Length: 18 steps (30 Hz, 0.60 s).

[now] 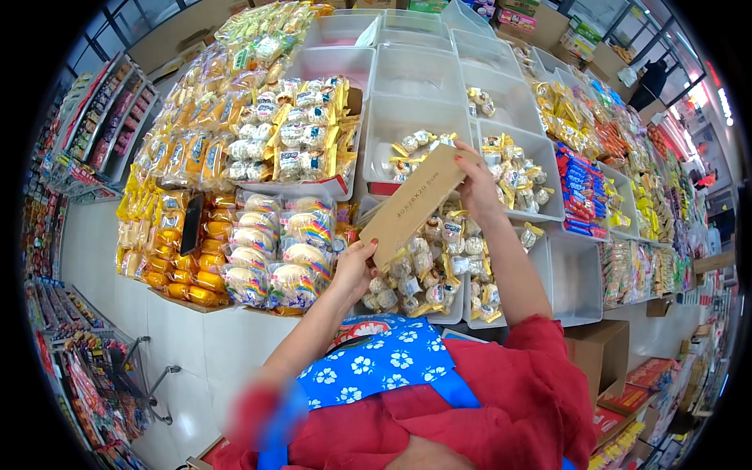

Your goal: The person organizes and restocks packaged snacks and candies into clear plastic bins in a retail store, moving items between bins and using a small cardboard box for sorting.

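A flat strip of brown cardboard, bearing printed writing, is held slantwise above the plastic bins. My left hand grips its lower left end, with the thumb on top. At its upper right end my right hand holds the edge. Beneath the strip, a bin of round snacks in clear and yellow wrappers is partly hidden. Behind it, a grey translucent bin holds a few similar packets. More wrapped round snacks fill a bin just right of my right hand.
Left of my hands lie packaged white buns, orange-yellow cakes and a black phone-like slab. Red and blue packets sit at the right. An open cardboard box stands on the near right; display shelves line the far left.
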### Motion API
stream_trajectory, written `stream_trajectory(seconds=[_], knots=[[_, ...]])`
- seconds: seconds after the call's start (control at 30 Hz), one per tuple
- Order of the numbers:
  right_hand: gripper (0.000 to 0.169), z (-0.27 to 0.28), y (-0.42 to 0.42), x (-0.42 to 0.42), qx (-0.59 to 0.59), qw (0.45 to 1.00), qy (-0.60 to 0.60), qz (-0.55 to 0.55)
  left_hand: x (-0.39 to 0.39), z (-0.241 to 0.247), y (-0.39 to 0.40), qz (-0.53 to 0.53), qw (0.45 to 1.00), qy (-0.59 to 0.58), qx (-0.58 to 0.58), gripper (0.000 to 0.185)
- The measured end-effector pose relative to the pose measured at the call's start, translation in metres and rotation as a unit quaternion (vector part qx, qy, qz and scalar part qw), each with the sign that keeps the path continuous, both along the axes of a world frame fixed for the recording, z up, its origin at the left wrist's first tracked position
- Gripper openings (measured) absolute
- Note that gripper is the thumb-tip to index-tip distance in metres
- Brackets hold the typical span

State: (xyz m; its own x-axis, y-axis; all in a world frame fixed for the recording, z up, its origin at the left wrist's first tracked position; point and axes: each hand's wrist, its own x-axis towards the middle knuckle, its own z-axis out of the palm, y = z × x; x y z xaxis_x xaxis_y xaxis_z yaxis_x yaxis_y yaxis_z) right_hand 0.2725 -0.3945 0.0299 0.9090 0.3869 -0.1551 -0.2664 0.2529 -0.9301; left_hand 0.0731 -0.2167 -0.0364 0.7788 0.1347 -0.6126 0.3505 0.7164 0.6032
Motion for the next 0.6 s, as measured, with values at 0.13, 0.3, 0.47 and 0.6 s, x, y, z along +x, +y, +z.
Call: stream_trajectory(seconds=[0.13,0.3,0.47,0.6], knots=[[0.064,-0.011,0.038,0.027,-0.105,0.993,-0.045,0.025,0.021,-0.009,0.001,0.049,0.998,0.027,-0.027,0.013],[0.045,-0.017,0.090,0.075,-0.176,0.979,-0.024,0.099,0.050,-0.018,0.011,0.116,0.990,0.045,-0.061,0.013],[0.031,-0.026,0.145,0.118,-0.208,0.967,-0.059,0.137,0.082,-0.028,0.026,0.183,0.978,0.010,-0.103,0.014],[0.026,-0.048,0.177,0.138,-0.190,0.971,-0.046,0.137,0.098,-0.036,0.035,0.247,0.958,0.016,-0.143,0.014]])
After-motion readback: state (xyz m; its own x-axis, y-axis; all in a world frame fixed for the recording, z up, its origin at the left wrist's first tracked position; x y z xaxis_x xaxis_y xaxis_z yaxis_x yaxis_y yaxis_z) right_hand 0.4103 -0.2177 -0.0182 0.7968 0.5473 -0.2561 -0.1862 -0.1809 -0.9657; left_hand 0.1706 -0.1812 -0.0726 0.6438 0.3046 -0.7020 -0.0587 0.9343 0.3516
